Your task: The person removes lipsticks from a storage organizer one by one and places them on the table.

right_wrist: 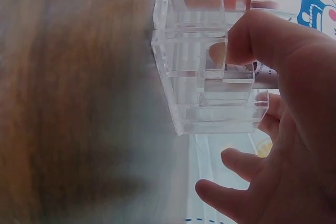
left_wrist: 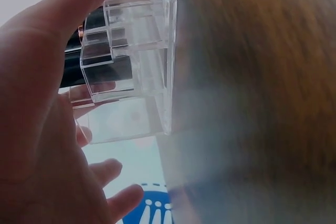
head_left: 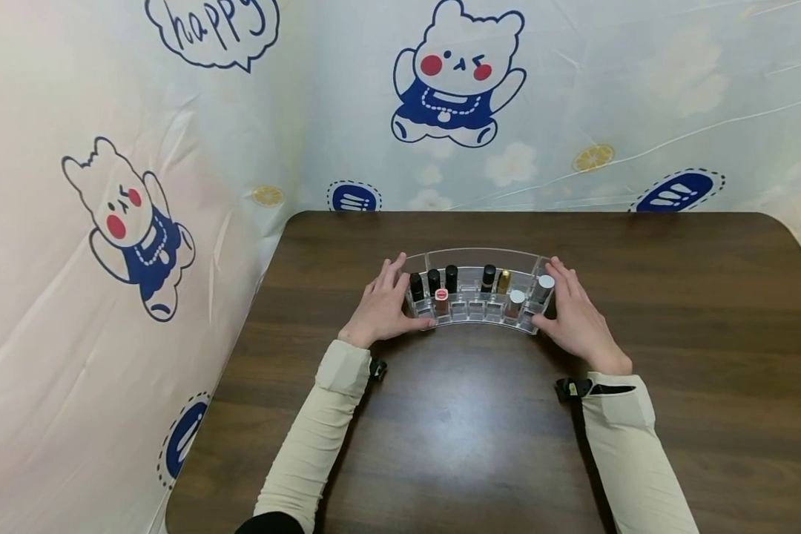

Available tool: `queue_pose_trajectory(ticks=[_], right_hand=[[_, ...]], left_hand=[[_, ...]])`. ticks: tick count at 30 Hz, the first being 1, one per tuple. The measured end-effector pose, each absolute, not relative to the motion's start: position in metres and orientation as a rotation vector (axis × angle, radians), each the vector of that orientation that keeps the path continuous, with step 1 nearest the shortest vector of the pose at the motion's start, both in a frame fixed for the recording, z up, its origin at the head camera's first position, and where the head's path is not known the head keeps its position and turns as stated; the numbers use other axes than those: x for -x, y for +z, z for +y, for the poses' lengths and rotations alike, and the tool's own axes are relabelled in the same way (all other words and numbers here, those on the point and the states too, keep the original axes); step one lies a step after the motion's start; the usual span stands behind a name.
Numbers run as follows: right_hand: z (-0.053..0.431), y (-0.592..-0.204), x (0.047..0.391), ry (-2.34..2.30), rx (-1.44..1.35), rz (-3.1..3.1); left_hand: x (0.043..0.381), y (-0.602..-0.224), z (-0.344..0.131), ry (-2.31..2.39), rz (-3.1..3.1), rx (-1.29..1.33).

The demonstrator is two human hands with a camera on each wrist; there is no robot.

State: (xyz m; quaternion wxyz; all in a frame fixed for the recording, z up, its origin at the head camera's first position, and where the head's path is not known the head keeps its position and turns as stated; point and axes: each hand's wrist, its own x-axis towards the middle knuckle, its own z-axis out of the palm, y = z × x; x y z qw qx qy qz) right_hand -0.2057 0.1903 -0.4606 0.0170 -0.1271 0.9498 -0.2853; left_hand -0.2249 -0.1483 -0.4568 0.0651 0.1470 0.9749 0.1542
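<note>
A clear curved lipstick organizer [head_left: 477,315] stands at the far middle of the table, with stepped rows of compartments. My left hand [head_left: 382,305] grips its left end, thumb at the front and fingers along the side. At the right end my right hand [head_left: 582,320] holds it the same way; in the right wrist view that thumb touches a front compartment of the organizer [right_wrist: 186,90]. Several black-capped lipsticks [head_left: 451,279] stand in the back row, with a gold one [head_left: 503,282] and a pale-capped tube [head_left: 545,288]. Further forward are a pink-topped lipstick [head_left: 441,302] and another pale-capped tube [head_left: 516,302].
The brown wooden table [head_left: 440,445] extends in front of the organizer and to both sides. A pale curtain [head_left: 347,96] with printed cartoon bears hangs behind the table and along its left side. Each wrist wears a black strap [head_left: 572,389].
</note>
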Motion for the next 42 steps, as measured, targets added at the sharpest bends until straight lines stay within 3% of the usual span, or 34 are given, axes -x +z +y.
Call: queue_pose_trajectory(ticks=[21, 27, 42], right_hand=[[0.198, -0.454, 0.209, -0.924, 0.381, 2.844], [0.203, -0.451, 0.213, -1.084, 0.444, 2.835], [0.218, -0.435, 0.204, -1.532, 0.269, 2.861]], left_hand=[[0.235, -0.464, -0.147, 0.855, 2.87, -0.423], [0.235, -0.461, -0.148, 0.891, 2.855, -0.425], [0.237, -0.462, -0.147, 0.833, 2.884, -0.566]])
